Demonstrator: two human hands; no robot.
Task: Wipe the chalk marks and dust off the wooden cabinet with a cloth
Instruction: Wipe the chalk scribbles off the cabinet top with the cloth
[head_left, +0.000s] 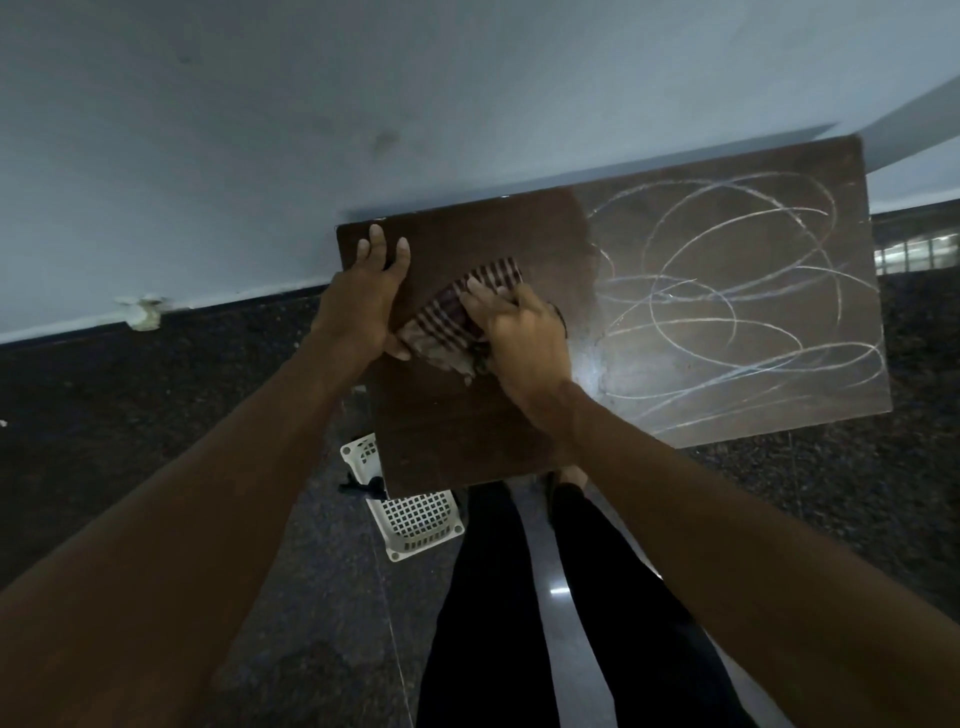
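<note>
Currently, by item. Dark brown wooden cabinet top (467, 415): dark under my hands, with white looping chalk scribbles (727, 291) covering the half at 3 o'clock from them. Maroon-and-white checked cloth (467, 306): bunched on the cabinet top, near the edge of the chalk. Right hand (524, 338): fingers nearly straight, pressing down on the cloth. Left hand (363, 296): at 9 o'clock of the cloth, flat on the wood, fingers straight, holding nothing. White plastic lattice basket (415, 519): on the floor at 6 o'clock, partly under the cabinet.
</note>
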